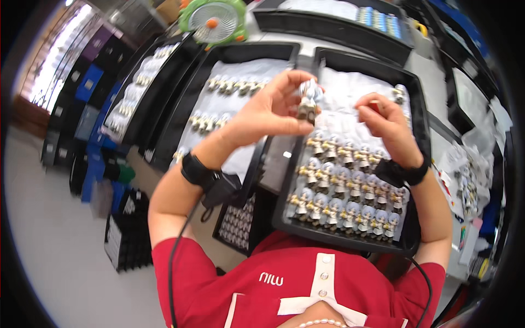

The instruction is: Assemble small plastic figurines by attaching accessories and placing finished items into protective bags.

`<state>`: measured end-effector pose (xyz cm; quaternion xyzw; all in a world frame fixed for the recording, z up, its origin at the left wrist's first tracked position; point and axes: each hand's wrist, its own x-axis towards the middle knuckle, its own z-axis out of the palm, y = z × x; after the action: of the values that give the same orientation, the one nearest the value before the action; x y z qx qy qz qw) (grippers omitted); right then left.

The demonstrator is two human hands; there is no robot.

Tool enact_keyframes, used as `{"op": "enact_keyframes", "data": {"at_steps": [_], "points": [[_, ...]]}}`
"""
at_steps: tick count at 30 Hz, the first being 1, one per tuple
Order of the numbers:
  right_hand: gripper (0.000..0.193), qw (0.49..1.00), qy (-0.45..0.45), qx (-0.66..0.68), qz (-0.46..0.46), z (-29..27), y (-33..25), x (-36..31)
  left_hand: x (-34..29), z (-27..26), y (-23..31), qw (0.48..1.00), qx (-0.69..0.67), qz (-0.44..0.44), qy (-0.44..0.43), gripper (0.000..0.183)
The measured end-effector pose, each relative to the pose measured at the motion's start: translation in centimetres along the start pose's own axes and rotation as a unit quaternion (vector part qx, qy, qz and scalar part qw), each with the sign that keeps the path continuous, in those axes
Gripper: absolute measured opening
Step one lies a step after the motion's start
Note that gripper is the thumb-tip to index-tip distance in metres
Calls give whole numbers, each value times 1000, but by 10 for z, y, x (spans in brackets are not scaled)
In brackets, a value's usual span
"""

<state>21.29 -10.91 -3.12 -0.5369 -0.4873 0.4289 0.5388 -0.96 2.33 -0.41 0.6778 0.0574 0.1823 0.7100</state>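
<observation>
We work over two black trays. The right tray (415, 93) carries rows of small pale-haired figurines (344, 191) on white padding; the left tray (290, 52) holds fewer. Above the right tray, our left hand (268, 112) grips one figurine (307, 101) between thumb and curled fingers. Our right hand (388, 123) pinches a small red object (374, 105), fingers closed. A green fan (213, 21) stands beyond.

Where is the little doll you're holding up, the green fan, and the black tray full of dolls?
little doll (308, 101), head view, on its pale head and body.
green fan (213, 21), head view, on the white grille.
black tray (418, 104), head view, on its right rim.
</observation>
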Motion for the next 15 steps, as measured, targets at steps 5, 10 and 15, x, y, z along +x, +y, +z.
{"op": "enact_keyframes", "data": {"at_steps": [5,10,15], "points": [[14,999,-17,32,-7,-2,6,3,-56,-42,42,843,523,-122,9,62],[14,1000,-17,17,13,2,12,9,-120,-80,5,794,551,-246,-73,60],[15,1000,12,2,21,-4,12,6,-144,-114,-29,747,585,-292,-123,57]]}}
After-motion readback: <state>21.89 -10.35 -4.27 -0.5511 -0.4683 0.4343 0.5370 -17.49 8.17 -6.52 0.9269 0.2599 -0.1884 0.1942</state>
